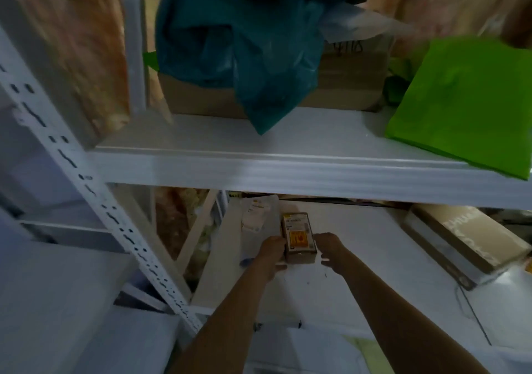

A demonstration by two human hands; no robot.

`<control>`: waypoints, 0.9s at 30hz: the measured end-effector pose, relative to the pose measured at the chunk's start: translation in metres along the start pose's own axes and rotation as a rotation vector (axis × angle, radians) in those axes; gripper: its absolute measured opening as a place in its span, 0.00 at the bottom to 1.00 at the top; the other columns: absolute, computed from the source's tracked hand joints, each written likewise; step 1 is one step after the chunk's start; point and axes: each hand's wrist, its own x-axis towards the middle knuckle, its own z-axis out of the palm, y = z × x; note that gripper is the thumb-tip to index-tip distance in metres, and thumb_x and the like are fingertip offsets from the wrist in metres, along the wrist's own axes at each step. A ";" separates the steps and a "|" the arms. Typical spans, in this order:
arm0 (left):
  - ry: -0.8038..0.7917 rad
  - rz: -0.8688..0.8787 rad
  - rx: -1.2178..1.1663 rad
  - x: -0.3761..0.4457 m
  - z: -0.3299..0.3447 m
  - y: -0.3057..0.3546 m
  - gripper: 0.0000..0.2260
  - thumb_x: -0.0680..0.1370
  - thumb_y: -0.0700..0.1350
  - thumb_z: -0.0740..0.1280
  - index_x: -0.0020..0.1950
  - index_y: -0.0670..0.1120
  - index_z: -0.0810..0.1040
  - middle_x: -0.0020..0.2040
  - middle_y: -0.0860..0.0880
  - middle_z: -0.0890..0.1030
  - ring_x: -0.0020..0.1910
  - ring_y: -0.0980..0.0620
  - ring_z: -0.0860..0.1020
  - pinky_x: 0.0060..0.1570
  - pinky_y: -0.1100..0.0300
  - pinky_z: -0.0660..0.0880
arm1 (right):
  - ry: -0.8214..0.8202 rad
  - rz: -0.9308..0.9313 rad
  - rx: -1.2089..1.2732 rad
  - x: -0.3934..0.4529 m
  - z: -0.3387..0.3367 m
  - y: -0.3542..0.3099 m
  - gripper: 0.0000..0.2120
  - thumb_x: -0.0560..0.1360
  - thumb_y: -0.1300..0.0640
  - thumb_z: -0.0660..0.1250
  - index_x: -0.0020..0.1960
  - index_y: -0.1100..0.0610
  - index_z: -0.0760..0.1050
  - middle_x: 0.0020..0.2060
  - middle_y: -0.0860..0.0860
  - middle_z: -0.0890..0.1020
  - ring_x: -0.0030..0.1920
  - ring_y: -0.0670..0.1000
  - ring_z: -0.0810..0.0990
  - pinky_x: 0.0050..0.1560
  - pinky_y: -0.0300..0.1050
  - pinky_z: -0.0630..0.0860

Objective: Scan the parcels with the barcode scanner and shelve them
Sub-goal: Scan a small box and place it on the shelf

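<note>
A small brown cardboard parcel (298,236) with a white label and an orange sticker stands on the lower white shelf (359,258). My left hand (272,251) grips its left side and my right hand (328,247) grips its right side, both arms reaching in under the upper shelf. A flat white parcel (256,215) with a label lies just left of it. No barcode scanner is in view.
The upper shelf (259,169) carries a teal plastic bag (239,48), a large cardboard box (345,79) behind it and a green parcel (466,100) at the right. A beige box (460,241) lies on the lower shelf's right. A perforated white upright (95,189) runs diagonally at left.
</note>
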 end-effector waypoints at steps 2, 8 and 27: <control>0.019 -0.004 0.007 0.014 0.008 0.005 0.07 0.81 0.44 0.61 0.47 0.46 0.78 0.46 0.46 0.80 0.42 0.51 0.78 0.46 0.58 0.76 | -0.007 0.024 -0.001 0.018 0.001 -0.003 0.07 0.80 0.57 0.63 0.50 0.61 0.72 0.44 0.56 0.74 0.45 0.55 0.71 0.56 0.53 0.69; 0.006 -0.007 0.070 0.033 0.020 0.008 0.10 0.82 0.43 0.60 0.58 0.41 0.77 0.46 0.45 0.78 0.33 0.54 0.76 0.25 0.66 0.75 | -0.103 0.070 -0.059 0.042 0.004 0.003 0.14 0.79 0.58 0.65 0.62 0.64 0.74 0.57 0.60 0.78 0.53 0.58 0.75 0.55 0.53 0.72; -0.043 0.139 -0.211 0.002 -0.041 -0.018 0.12 0.77 0.49 0.71 0.59 0.48 0.78 0.53 0.44 0.84 0.52 0.44 0.83 0.49 0.51 0.81 | -0.450 -0.223 0.082 -0.025 0.023 -0.022 0.13 0.77 0.56 0.70 0.59 0.58 0.78 0.51 0.59 0.85 0.51 0.59 0.85 0.54 0.58 0.81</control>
